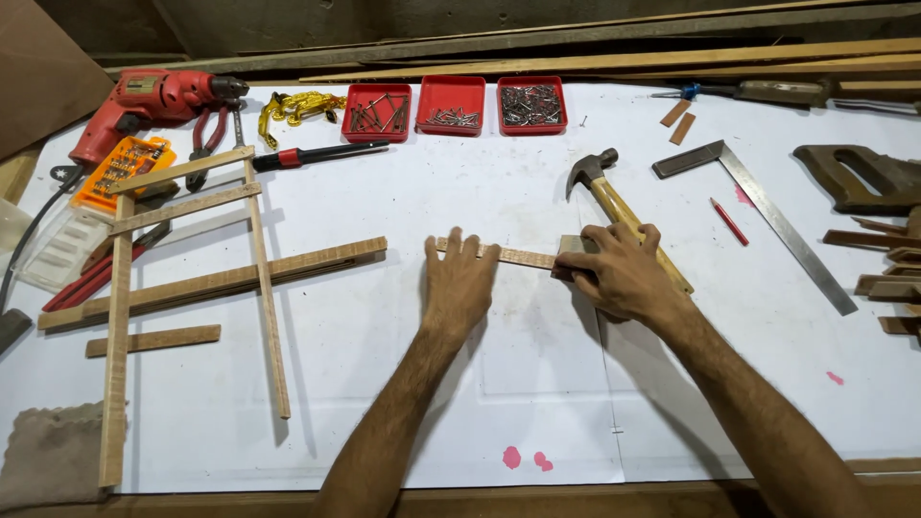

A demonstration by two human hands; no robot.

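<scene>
Hands working a wood strip at mid-counter.
Left hand (460, 285) is lying flat, fingers spread, pressing the strip (523, 256) onto the white counter (384, 384); right hand (622, 271) is closing around a small block (572, 247) at the strip's right end. Hammer (614, 197) is lying just behind; wooden frame (192, 278) at left.

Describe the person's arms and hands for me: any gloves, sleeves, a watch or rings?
Both are bare. The left hand and right hand have no gloves, and no rings or watch can be seen. Both forearms are uncovered up to the picture's edge, with no sleeve in view.
</scene>
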